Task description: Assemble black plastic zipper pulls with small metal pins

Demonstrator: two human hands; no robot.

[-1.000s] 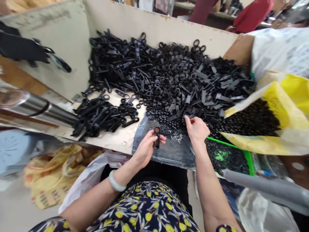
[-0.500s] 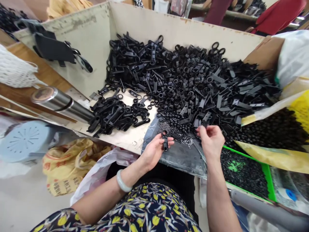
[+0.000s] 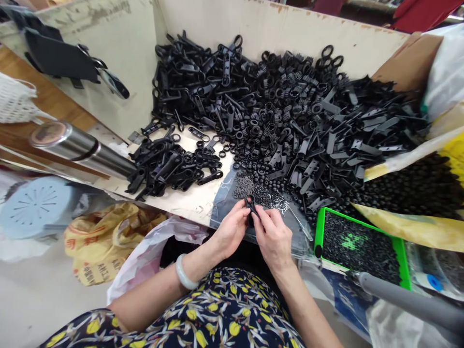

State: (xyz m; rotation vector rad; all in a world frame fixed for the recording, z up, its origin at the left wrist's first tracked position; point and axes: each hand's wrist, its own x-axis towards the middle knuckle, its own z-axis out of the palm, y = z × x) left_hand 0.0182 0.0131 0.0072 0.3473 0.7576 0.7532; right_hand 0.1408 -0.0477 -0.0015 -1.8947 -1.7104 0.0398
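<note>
pinching a black ring-ended part (image 3: 252, 206) in the left hand (image 3: 232, 230), probably for steadiness, while pinching at it with the right hand (image 3: 274, 237), seemingly for finer control; holding it above the dark mat (image 3: 223, 205), near the silver pins (image 3: 280, 205), presumably for short reaches.

- I have my left hand (image 3: 232, 231) and right hand (image 3: 274, 237) drawn together at the middle of my view, fingertips close to one another.
- My left forearm (image 3: 155, 296) slants up from the lower left, bare, the left wrist (image 3: 207, 252) nearly in line with it.
- My left thumb (image 3: 242, 212) points toward the other hand.
- My right forearm (image 3: 308, 304), also bare, leans inward from the lower right.
- I see the back of that hand, its fingers bent in a pinch.
</note>
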